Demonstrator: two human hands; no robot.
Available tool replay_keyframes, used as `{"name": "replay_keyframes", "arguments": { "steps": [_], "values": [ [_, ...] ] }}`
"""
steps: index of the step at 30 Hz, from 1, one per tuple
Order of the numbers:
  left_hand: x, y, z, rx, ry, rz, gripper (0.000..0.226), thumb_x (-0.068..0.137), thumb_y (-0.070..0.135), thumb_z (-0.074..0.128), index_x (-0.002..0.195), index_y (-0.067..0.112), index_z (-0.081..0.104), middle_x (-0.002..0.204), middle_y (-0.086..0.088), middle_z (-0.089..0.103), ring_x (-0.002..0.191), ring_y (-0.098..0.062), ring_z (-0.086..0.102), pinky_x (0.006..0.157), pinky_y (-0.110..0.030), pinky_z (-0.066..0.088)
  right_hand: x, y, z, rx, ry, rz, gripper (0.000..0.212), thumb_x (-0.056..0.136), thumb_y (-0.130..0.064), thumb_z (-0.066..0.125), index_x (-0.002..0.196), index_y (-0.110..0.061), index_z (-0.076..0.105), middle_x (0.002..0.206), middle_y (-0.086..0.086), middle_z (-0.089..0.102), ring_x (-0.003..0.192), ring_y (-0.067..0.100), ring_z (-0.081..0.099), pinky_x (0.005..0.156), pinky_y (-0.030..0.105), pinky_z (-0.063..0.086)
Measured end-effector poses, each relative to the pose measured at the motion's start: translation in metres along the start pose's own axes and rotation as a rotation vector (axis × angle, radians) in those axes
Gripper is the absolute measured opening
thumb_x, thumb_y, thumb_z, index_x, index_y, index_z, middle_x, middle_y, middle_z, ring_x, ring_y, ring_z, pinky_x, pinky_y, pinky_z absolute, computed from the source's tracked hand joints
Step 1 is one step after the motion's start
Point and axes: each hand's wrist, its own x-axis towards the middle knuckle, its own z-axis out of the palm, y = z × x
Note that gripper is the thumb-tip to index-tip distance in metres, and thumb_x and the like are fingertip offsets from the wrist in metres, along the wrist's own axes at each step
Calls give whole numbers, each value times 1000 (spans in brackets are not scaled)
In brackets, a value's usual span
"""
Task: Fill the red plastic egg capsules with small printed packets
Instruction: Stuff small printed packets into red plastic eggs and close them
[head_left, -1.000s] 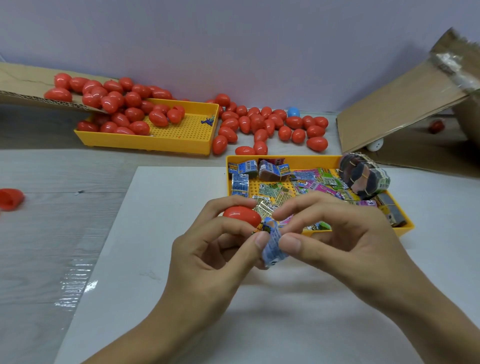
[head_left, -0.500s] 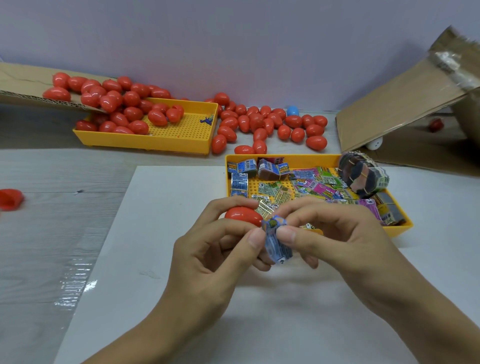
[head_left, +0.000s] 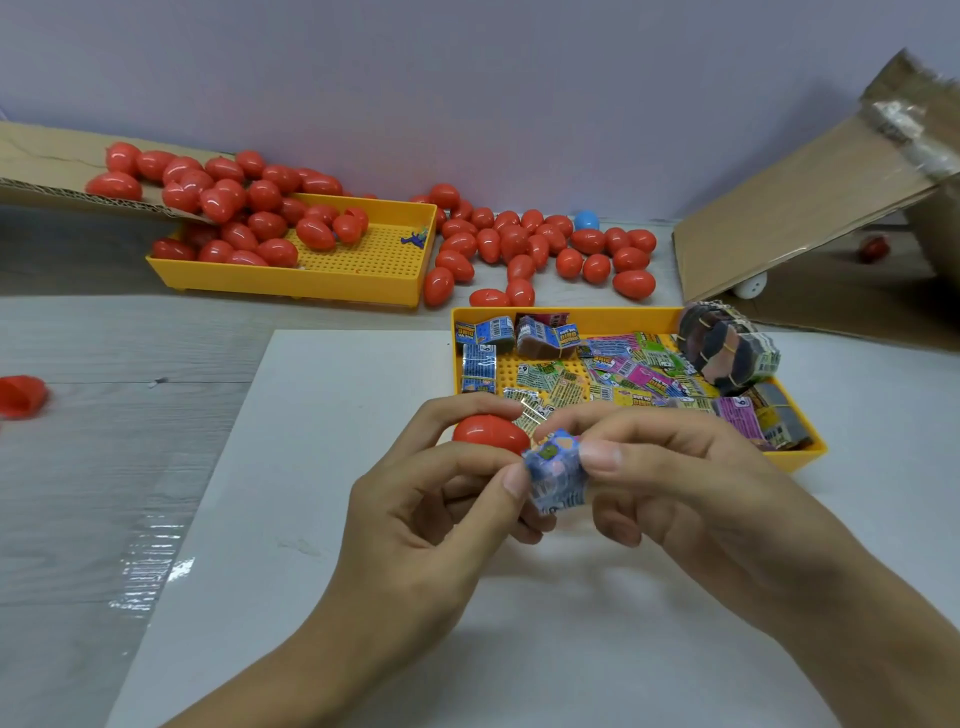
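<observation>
My left hand (head_left: 431, 499) grips a red egg capsule (head_left: 488, 432) between its curled fingers, and its thumb also presses a small blue printed packet (head_left: 556, 470). My right hand (head_left: 670, 478) pinches the same packet from the right side with thumb and forefinger. The packet is crumpled and sits just right of the capsule's open end. Both hands hover over the white board (head_left: 322, 467), just in front of a yellow tray (head_left: 800, 457) that holds several printed packets (head_left: 623, 371) and a rubber-banded bundle (head_left: 727, 345).
A second yellow tray (head_left: 363, 280) at the back left holds several red capsules (head_left: 260, 223). More red capsules (head_left: 540, 249) and one blue one (head_left: 587, 220) lie loose by the wall. Cardboard flaps (head_left: 795, 213) stand at the right. A red capsule half (head_left: 21, 396) lies at the far left.
The right hand has worked the blue packet shorter and more bunched up against the capsule. Both hands have stayed in the same place.
</observation>
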Motion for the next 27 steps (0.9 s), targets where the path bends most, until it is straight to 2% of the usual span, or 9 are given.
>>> {"name": "replay_keyframes", "arguments": {
  "steps": [6, 9, 12, 14, 16, 18, 20, 23, 27],
  "values": [
    [-1, 2, 2, 61, -9, 28, 18, 87, 19, 62, 86, 9, 76, 119, -1, 58, 70, -29, 72, 62, -29, 60, -1, 0, 4, -227, 28, -26, 18, 72, -28, 72, 59, -17, 75, 81, -11, 68, 73, 23, 58, 55, 24, 43],
    [-1, 3, 2, 33, -23, 16, 15, 87, 19, 62, 88, 10, 74, 119, 0, 58, 67, -27, 73, 62, -28, 60, 0, 1, 1, -142, 45, -31, 14, 69, -21, 72, 66, -8, 77, 90, -8, 70, 64, 6, 57, 51, 23, 42],
    [-2, 2, 0, -34, -27, -5, 16, 87, 16, 61, 92, 7, 75, 120, -5, 59, 66, -31, 73, 64, -31, 59, 1, -2, -2, -129, 125, -88, 11, 67, -22, 72, 62, -14, 77, 89, -9, 70, 65, 4, 57, 49, 22, 40],
    [-1, 1, 0, -83, -28, -21, 20, 88, 14, 61, 99, 9, 76, 118, -9, 60, 69, -34, 72, 66, -34, 60, 1, -2, -5, -263, 230, -203, 12, 68, -28, 74, 57, -23, 76, 84, -11, 68, 72, 13, 59, 55, 24, 41],
    [1, 1, 0, -102, -31, -19, 25, 88, 14, 61, 107, 16, 76, 116, -9, 62, 73, -35, 72, 68, -34, 60, 0, -3, -3, -457, 332, -300, 9, 66, -37, 81, 61, -30, 77, 90, -14, 66, 77, 36, 55, 58, 37, 43],
    [1, 0, 1, -93, -20, 8, 33, 88, 13, 62, 118, 23, 72, 113, -11, 64, 76, -32, 72, 69, -33, 60, 0, -1, -1, -485, 340, -340, 13, 64, -40, 85, 69, -29, 79, 99, -11, 65, 78, 50, 49, 55, 48, 43],
    [1, -1, 1, -95, 12, 11, 46, 85, 15, 66, 128, 32, 65, 107, -12, 68, 76, -30, 73, 68, -33, 61, 0, 2, 0, -432, 297, -331, 13, 63, -38, 84, 70, -27, 80, 99, -13, 64, 71, 55, 45, 50, 50, 41],
    [-1, -2, 1, -102, 61, -32, 49, 78, 19, 73, 125, 30, 63, 105, -12, 70, 82, -31, 73, 66, -33, 61, 1, 2, 3, -403, 235, -261, 14, 58, -33, 87, 67, -27, 79, 97, -12, 64, 75, 49, 49, 57, 45, 41],
    [0, -1, -1, -65, 78, -61, 30, 75, 23, 77, 104, 20, 72, 99, -7, 71, 73, -29, 74, 66, -28, 60, 0, 0, 1, -277, 166, -215, 8, 64, -21, 79, 64, -14, 77, 93, -5, 66, 72, 9, 59, 55, 15, 44]
  ]
}}
